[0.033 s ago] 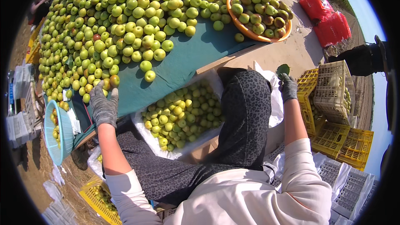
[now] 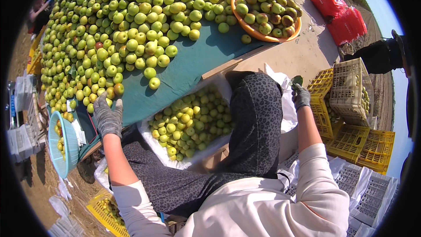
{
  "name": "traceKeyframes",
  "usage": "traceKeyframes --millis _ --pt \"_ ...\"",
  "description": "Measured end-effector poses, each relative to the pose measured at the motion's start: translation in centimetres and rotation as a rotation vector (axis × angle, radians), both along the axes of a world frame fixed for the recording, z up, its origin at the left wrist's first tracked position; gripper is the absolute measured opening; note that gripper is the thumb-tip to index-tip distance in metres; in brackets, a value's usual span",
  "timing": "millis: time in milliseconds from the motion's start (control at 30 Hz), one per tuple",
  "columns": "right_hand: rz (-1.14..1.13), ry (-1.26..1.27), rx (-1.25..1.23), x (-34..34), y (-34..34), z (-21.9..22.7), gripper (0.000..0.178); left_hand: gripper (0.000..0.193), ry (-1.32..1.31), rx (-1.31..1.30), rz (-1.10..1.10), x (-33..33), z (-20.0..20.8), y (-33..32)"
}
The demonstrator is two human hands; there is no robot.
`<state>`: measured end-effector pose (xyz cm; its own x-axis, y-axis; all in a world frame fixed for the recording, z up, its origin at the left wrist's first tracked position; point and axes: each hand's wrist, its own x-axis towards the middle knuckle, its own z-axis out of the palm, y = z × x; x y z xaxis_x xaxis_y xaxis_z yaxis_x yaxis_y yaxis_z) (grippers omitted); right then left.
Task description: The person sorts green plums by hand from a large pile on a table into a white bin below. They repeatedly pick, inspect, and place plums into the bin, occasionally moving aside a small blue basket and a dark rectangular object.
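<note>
A broad heap of small round green fruit, like jujubes (image 2: 140, 17), covers a dark green cloth (image 2: 184, 59). My left hand (image 2: 108, 116), in a grey glove, is at the heap's near left edge. Its fingers reach out to a brownish-green fruit (image 2: 118, 89), with the thumb apart; nothing shows in its grip. Off to the right, beyond my knee, my right hand (image 2: 301, 97) is also gloved. Its fingers are pinched on a green leaf (image 2: 297, 80). Between my legs and the cloth stands a white-lined box (image 2: 169, 157) with many of the same fruit inside.
An orange basket (image 2: 245, 27) of browner fruit stands at the back right. At the far left, a light blue basket (image 2: 66, 142) holds a few fruit. Yellow crates (image 2: 351, 142), a pale crate (image 2: 348, 92) and red bags (image 2: 346, 22) lie to the right. Another person (image 2: 39, 8) is at far left.
The whole scene has shifted slightly left in the picture. Both hands keep nearly the same places, and the leaf stays in my right hand.
</note>
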<state>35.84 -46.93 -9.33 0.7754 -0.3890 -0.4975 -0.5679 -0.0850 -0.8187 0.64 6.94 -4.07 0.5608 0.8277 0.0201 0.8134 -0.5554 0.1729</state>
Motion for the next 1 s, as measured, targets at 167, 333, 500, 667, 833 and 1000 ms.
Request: traceKeyframes --millis 167,333,500,667,833,1000 --pt "0.203 0.168 -0.241 -1.8 -14.6 -11.0 0.009 0.074 0.272 -0.048 0.078 -0.7 0.3 -0.6" --pt "0.706 0.260 -1.116 0.1 -12.5 -8.8 0.033 0.080 0.371 -0.119 0.099 -0.6 0.8 -0.1" --pt "0.555 -0.240 -0.561 0.2 3.3 0.7 0.032 0.097 0.464 -0.185 0.165 0.5 1.7 -0.7" --pt "1.158 -0.609 -0.281 -1.9 20.4 8.7 0.037 0.109 0.479 -0.216 0.179 1.5 2.9 -0.2" --pt "1.109 0.122 0.005 -4.2 33.1 7.5 0.060 0.118 0.454 -0.363 0.273 0.0 2.9 1.8" --pt "0.813 0.500 0.555 -4.0 35.6 4.1 0.062 0.115 0.353 -0.419 0.240 -0.4 1.7 2.4"
